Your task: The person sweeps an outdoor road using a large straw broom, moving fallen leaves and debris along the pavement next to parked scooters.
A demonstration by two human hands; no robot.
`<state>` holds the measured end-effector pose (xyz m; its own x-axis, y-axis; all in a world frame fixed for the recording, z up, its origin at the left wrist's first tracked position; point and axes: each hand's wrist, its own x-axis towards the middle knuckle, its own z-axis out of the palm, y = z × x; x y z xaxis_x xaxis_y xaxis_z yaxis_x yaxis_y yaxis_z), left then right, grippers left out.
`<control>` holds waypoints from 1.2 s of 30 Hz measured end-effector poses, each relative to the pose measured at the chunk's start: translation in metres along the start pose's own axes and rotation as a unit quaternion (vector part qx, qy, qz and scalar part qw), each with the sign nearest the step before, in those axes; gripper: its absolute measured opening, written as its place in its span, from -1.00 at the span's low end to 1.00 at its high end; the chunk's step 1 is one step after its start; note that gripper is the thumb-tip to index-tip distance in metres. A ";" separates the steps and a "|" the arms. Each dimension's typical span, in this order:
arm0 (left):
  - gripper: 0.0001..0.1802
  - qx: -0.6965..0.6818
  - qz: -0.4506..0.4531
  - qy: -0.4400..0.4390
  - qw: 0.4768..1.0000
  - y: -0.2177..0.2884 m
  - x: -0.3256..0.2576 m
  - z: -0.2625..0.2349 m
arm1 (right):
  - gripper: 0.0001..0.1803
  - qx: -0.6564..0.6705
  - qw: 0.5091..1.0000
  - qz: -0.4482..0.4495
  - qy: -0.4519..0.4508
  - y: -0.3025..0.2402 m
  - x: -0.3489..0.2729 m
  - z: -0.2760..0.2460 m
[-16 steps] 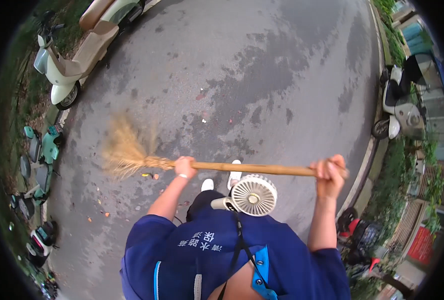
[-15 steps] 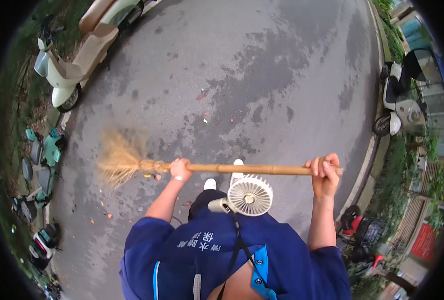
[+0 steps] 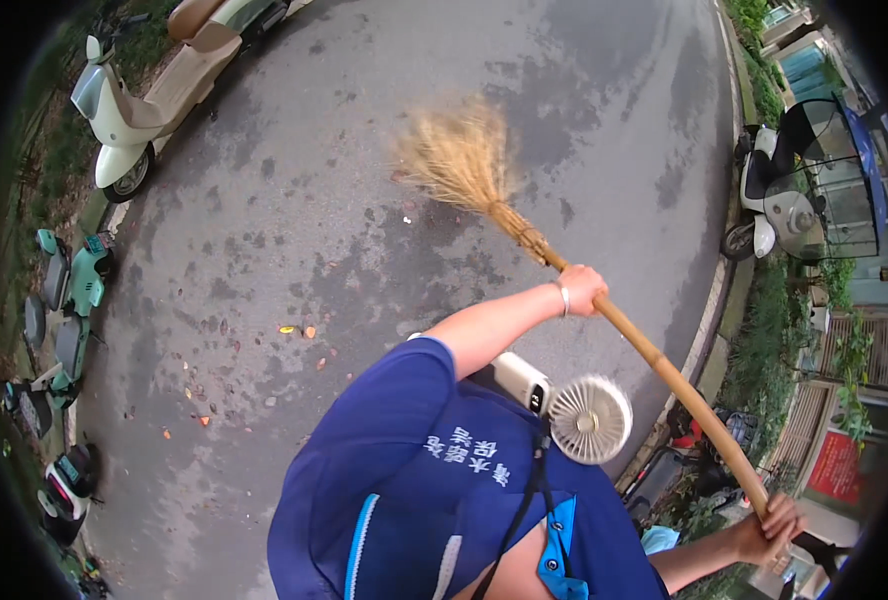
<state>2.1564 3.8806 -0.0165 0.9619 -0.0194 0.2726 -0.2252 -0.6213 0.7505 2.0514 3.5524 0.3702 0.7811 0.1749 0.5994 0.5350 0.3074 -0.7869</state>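
A long broom (image 3: 654,355) with a bamboo handle slants across the view, its straw head (image 3: 464,158) blurred over the road ahead. My left hand (image 3: 584,288) grips the handle not far below the bound straw, with a light band on the wrist. Wrapped round the handle's top end, at the lower right, is my right hand (image 3: 770,530). A small white fan (image 3: 590,420) hangs from a dark cord against my blue shirt, between my arms.
Fallen leaves (image 3: 199,395) lie scattered on the grey asphalt (image 3: 294,180), which has dark patches. A cream scooter (image 3: 139,125) and green scooters (image 3: 86,280) stand along the left edge. On the right, beyond the curb, a white scooter (image 3: 779,205) with a canopy is parked.
The straw head has swung from the left to ahead and rightward. My left hand moved right and up with the handle; my right hand dropped to the lower right. My body has turned.
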 end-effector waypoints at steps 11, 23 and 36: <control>-0.74 0.067 -0.218 -0.110 0.967 0.039 -0.278 0.105 | -0.92 0.124 0.968 0.219 0.003 0.118 -0.032 -0.099; -0.84 0.018 -0.013 -0.070 0.997 0.282 -0.240 0.248 | -0.90 0.162 0.979 0.034 0.116 -0.149 -0.191 -0.409; -0.88 0.009 -0.133 -0.043 0.990 0.222 -0.321 0.270 | -0.93 0.114 0.989 0.089 -0.015 -0.079 -0.185 -0.303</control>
<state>1.8394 3.5368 -0.0999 0.9966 0.0805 0.0147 0.0391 -0.6268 0.7782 1.9625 3.2129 0.2771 0.8449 0.2712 0.4611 0.3011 0.4712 -0.8290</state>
